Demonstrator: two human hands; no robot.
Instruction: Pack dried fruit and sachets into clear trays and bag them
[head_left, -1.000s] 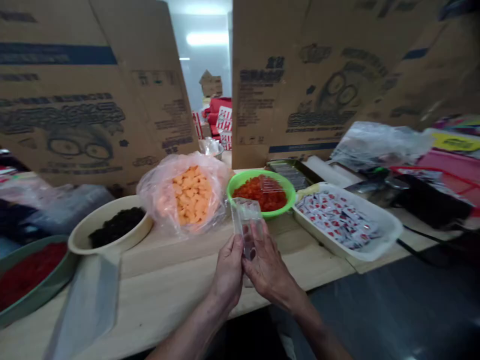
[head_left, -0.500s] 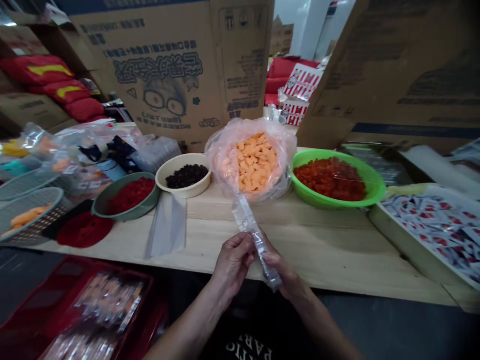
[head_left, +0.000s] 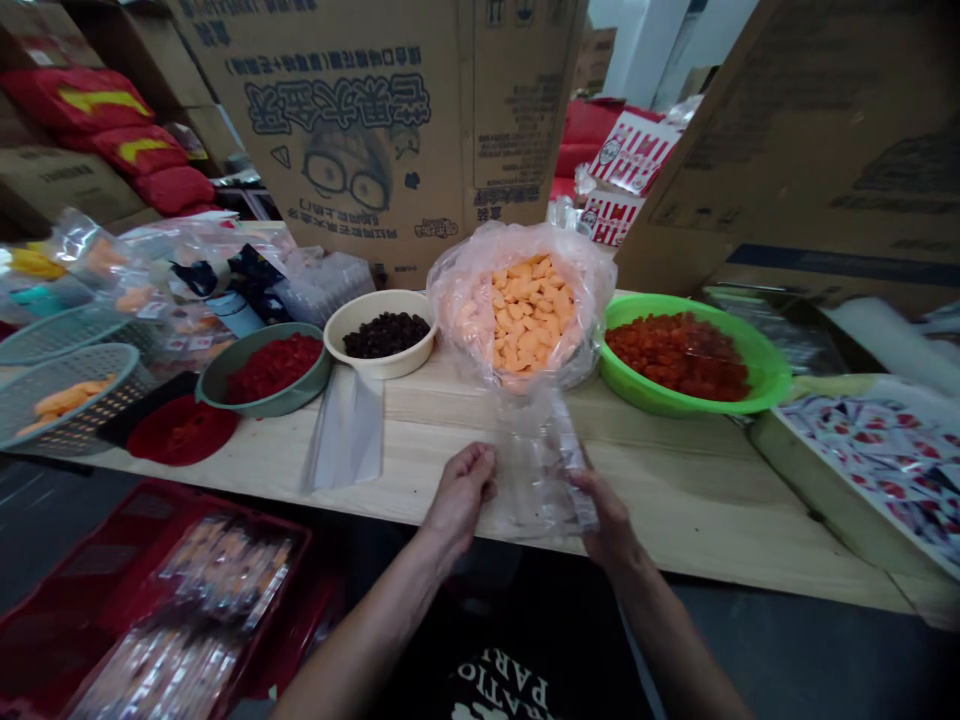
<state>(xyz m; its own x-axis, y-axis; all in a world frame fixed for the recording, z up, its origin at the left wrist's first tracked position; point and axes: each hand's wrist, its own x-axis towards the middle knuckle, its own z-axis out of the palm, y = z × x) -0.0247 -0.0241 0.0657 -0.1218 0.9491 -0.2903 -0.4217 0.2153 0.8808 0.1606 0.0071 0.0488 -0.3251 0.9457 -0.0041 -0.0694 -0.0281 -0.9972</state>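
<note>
My left hand (head_left: 459, 492) is closed in a pinch at the left edge of a clear plastic tray (head_left: 534, 465). On the other side, my right hand (head_left: 609, 512) grips the tray's right edge, thumb on top. The tray is see-through, with moulded hollows that are hard to make out, and it is held above the front of the wooden table (head_left: 675, 500). Just beyond it stands a clear bag of orange, small-shaped sweets (head_left: 534, 310). To the bag's left is a cream bowl of dark pieces (head_left: 384, 336); to its right, a green basin of orange-red pieces (head_left: 675, 358).
Further left are a grey-green bowl of red pieces (head_left: 274, 368), a red dish (head_left: 182, 432) and a basket (head_left: 71, 400). White folded sheets (head_left: 345, 430) lie nearby. A tray of small printed sachets (head_left: 877, 450) stands right. Cardboard boxes (head_left: 375, 130) rise behind. A red crate (head_left: 142, 540) holds packed trays lower left.
The plastic tray, seen nearly edge-on before, has turned so its broad face shows. My hands have moved apart, the left to the left side and the right further right. The view has shifted slightly.
</note>
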